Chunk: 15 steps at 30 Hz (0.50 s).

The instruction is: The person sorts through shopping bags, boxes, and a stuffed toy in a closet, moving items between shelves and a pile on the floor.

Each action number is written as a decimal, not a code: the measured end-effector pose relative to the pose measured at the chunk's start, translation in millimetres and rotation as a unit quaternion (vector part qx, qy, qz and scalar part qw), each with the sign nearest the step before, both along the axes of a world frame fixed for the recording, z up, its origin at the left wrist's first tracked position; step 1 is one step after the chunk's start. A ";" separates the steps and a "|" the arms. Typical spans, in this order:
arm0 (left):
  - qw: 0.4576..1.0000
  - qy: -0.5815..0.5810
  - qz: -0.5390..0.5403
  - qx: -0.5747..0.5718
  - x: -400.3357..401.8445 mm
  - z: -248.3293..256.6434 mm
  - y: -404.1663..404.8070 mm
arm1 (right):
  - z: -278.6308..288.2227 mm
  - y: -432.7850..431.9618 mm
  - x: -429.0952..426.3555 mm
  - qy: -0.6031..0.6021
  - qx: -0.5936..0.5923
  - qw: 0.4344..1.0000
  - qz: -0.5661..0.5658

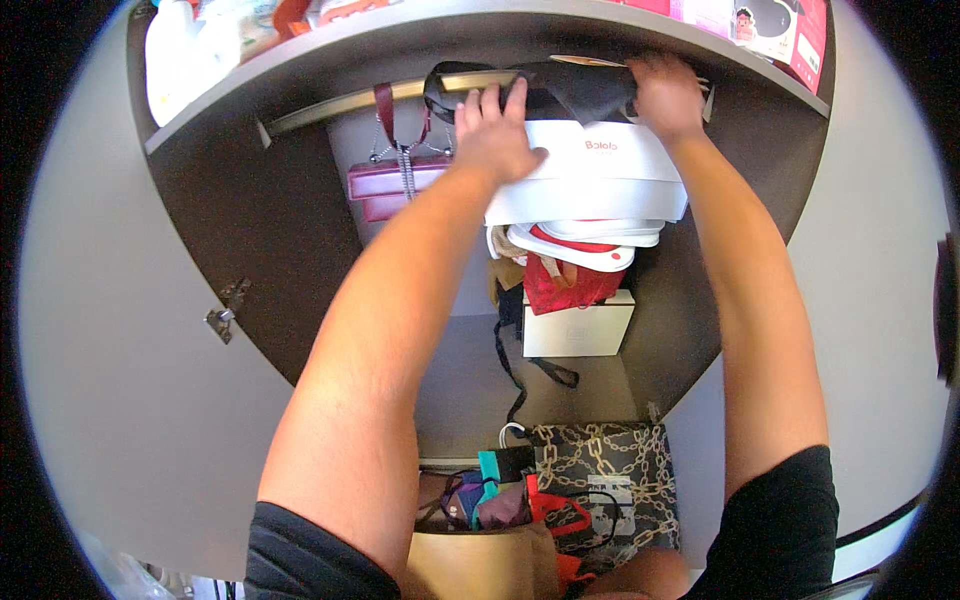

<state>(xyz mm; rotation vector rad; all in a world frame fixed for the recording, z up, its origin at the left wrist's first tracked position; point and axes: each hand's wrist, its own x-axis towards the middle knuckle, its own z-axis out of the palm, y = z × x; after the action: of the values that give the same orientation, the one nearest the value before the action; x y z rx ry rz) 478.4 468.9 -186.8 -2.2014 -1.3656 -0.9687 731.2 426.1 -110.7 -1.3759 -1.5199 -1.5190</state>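
Inside a wardrobe, my left hand [495, 135] reaches up with its fingers apart, at the left end of a white box [592, 161] that bears red writing. Its fingertips are near a black strap and a black folded bag or cloth [592, 86], which lies on top of the box. My right hand [667, 97] is at the right end of that black item, slightly blurred. Its fingertips are partly hidden, so its hold is unclear. Under the box are stacked white and red flat items [585, 244], a red bag [574, 289] and a cream box [577, 334].
A burgundy handbag [397, 180] hangs from a metal clothes rail [322, 109]. Overhead runs a shelf edge [480, 21] with packages on it. Below are a chain-print box [562, 450] and a tan bag [480, 562] with colourful contents. A door hinge [221, 319] juts out at left.
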 end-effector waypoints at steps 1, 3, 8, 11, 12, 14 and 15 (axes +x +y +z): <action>0.999 -0.039 -0.031 0.022 -2.0 -12.1 -12.0 | -7.5 -17.1 1.7 -0.004 0.014 1.000 0.002; 0.973 -0.184 -0.122 0.065 -2.3 -43.5 -42.9 | -24.9 -56.2 0.0 -0.071 0.122 0.982 0.122; 0.503 -0.699 -0.459 -0.220 -21.6 -125.8 -159.0 | -123.7 -206.8 -35.6 -0.089 -0.006 0.963 0.255; 0.239 -0.634 -0.514 -0.526 -74.9 -160.2 -226.5 | -208.2 -290.5 -78.1 -0.100 -0.068 0.945 0.305; 0.339 -0.605 -0.468 -0.548 -85.7 -167.4 -246.1 | -230.7 -316.5 -87.8 -0.062 -0.121 0.938 0.319; 0.446 -0.612 -0.367 -0.540 -95.2 -180.4 -286.4 | -262.0 -353.3 -99.6 -0.030 -0.190 0.921 0.338; 0.458 -0.613 -0.324 -0.556 -103.3 -183.1 -304.7 | -270.5 -368.0 -105.4 -0.020 -0.211 0.908 0.363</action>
<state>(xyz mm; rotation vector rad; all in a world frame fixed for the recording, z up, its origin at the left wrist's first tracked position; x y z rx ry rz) 375.1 164.2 -369.9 -3.0462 -2.0483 -3.1888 625.7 58.2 -381.2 -0.8060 -2.1501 -0.7815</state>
